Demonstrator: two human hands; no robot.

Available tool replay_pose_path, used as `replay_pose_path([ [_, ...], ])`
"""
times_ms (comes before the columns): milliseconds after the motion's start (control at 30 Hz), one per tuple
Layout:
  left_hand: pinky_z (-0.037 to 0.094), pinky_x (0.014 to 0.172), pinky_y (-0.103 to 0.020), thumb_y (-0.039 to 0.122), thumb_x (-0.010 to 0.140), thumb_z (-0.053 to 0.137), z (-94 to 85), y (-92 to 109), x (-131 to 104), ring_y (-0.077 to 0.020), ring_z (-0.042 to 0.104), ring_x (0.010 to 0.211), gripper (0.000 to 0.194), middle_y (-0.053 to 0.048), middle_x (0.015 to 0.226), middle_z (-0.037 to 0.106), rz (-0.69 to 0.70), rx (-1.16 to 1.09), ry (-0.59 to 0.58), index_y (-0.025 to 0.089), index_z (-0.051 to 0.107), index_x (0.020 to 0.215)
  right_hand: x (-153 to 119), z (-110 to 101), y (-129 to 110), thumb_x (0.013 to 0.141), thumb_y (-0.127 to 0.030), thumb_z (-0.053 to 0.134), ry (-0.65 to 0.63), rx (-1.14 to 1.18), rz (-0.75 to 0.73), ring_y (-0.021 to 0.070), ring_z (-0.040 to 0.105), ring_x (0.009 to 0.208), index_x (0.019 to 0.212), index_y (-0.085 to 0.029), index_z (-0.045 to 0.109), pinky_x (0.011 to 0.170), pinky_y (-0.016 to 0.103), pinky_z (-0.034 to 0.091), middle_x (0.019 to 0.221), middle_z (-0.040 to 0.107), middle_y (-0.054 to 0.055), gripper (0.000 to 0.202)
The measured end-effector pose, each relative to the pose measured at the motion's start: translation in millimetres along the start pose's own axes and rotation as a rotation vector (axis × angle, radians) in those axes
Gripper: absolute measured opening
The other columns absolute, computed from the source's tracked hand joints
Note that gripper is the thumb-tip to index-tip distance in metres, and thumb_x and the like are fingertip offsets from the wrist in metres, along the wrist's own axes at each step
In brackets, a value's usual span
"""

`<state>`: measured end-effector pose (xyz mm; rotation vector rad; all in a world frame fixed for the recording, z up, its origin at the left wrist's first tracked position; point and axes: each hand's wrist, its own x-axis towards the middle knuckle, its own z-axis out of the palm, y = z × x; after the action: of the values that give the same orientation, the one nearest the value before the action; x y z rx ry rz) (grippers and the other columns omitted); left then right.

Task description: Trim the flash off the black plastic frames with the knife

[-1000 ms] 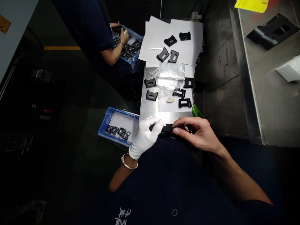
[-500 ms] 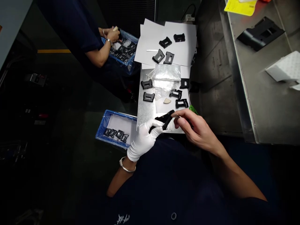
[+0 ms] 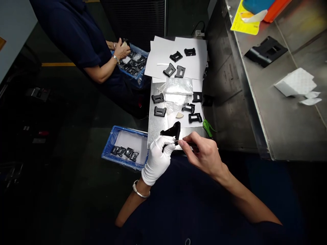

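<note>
Black plastic part (image 3: pixel 170 131), half hidden, gripped by gloved left hand (image 3: pixel 158 157); right hand (image 3: pixel 204 154) pinches a barely visible thin tool (image 3: pixel 184 142).

The thin tool (image 3: pixel 187 143) in the right hand (image 3: pixel 204 156) is too small to tell — its tip blurs against the black part (image 3: pixel 170 132). The yellow sheet (image 3: pixel 242 22) runs off the top edge.

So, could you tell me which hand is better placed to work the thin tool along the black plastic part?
The right hand, probably. It already pinches the thin metal tool, whose tip meets the black plastic part, while the white-gloved left hand is occupied gripping that part from below.
</note>
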<state>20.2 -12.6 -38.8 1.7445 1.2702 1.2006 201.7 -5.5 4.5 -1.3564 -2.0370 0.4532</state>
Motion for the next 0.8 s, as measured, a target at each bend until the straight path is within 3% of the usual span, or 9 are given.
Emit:
replay_pose_path([
  [333,0.058,0.080,-0.037,0.011,0.096,0.059,0.7,4.9,-6.4,-0.0191,0.069,0.089,0.010,-0.005,0.094,0.071,0.106,0.004,-0.008,0.019,0.062,0.091,10.6,1.7,22.4,0.102,-0.038,0.058,0.102,-0.162,0.013,0.0106,0.058,0.052,0.083,-0.019,0.058,0.052,0.026,0.033,0.071,0.071,0.000,0.026],
  [533,0.059,0.080,-0.039,0.011,0.095,0.059,-1.3,2.7,-8.4,-0.0210,0.071,0.090,0.011,-0.006,0.094,0.073,0.139,-0.047,-0.012,0.020,0.062,0.090,19.1,0.1,39.2,0.100,-0.043,0.059,0.070,-0.122,0.096,0.0120,0.058,0.055,0.081,-0.020,0.059,0.055,0.027,0.034,0.071,0.070,0.001,0.030],
  [667,0.060,0.089,-0.043,0.013,0.096,0.058,-3.1,2.7,-6.4,-0.0223,0.072,0.095,0.010,-0.006,0.093,0.075,0.168,-0.085,-0.027,0.020,0.063,0.090,24.8,-2.9,41.5,0.101,-0.045,0.057,0.016,0.182,0.247,0.0118,0.055,0.058,0.088,-0.020,0.062,0.058,0.026,0.039,0.072,0.066,0.001,0.029],
  [800,0.057,0.097,-0.045,0.014,0.096,0.061,-4.7,4.6,-4.5,-0.0212,0.072,0.093,0.010,-0.003,0.091,0.074,0.241,-0.008,-0.043,0.021,0.066,0.092,26.7,-4.5,39.0,0.096,-0.049,0.064,-0.187,0.599,0.331,0.0101,0.049,0.058,0.097,-0.018,0.068,0.055,0.025,0.039,0.073,0.063,0.000,0.031],
])
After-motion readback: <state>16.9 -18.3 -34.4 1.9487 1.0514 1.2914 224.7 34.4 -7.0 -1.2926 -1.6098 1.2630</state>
